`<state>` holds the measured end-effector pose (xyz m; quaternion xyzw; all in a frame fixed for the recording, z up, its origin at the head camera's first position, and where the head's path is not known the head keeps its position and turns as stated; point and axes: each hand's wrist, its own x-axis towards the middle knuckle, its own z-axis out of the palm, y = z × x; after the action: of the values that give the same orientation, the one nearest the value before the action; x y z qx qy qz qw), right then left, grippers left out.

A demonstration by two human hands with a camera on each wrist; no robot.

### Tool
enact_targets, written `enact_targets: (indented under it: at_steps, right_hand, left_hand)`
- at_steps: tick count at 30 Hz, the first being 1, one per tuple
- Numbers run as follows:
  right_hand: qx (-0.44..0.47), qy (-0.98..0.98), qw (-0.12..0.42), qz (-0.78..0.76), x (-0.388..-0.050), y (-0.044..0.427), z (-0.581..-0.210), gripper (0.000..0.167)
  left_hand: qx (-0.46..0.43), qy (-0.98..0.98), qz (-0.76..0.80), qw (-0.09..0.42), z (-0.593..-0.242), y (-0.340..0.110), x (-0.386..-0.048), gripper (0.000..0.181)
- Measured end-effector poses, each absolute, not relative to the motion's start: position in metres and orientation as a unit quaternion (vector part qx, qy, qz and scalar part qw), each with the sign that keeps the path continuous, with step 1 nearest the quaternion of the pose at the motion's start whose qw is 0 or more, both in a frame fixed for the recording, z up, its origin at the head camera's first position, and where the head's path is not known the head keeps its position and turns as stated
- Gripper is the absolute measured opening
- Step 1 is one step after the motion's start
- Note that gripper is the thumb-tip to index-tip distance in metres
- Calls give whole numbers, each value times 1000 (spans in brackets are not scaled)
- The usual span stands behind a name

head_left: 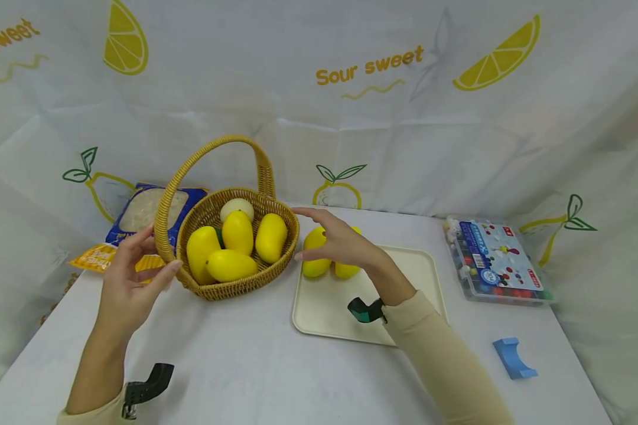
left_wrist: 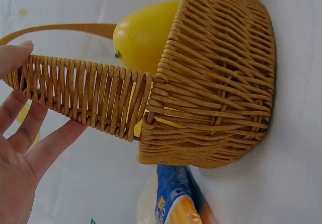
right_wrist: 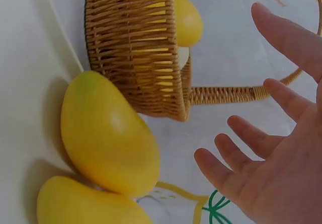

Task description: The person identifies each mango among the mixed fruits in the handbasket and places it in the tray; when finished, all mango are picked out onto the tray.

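A wicker basket [head_left: 244, 287] with a tall arched handle holds several yellow mangoes [head_left: 231, 265] and a pale round fruit [head_left: 237, 208]. My left hand [head_left: 130, 289] pinches the left foot of the handle [left_wrist: 85, 95], thumb on one side and fingers on the other. Beyond the basket's right rim, my right hand [head_left: 345, 243] hovers with fingers spread, holding nothing. In the right wrist view it looks apart from the basket. Under it, two mangoes [right_wrist: 108, 133] lie at the back left of a cream tray [head_left: 324, 319], partly hidden by that hand in the head view.
Behind the basket's left side lie a blue bag [head_left: 124, 227] and an orange packet [head_left: 93, 258]. A clear plastic box [head_left: 497, 262] of coloured pieces stands at the right, with a blue curved block [head_left: 513, 359] in front of it. A printed curtain [head_left: 372, 130] hangs behind the table.
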<state>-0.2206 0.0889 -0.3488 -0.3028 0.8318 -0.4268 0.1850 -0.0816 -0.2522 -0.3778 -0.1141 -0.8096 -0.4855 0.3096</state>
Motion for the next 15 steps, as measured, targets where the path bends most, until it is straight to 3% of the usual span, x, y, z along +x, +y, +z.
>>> enact_targets:
  at_steps: [15]
  right_hand:
    - [-389,790,205,-426,-212,43,-336,82]
  left_hand:
    - [-107,-812,-485,305,-376,-251,-80,79]
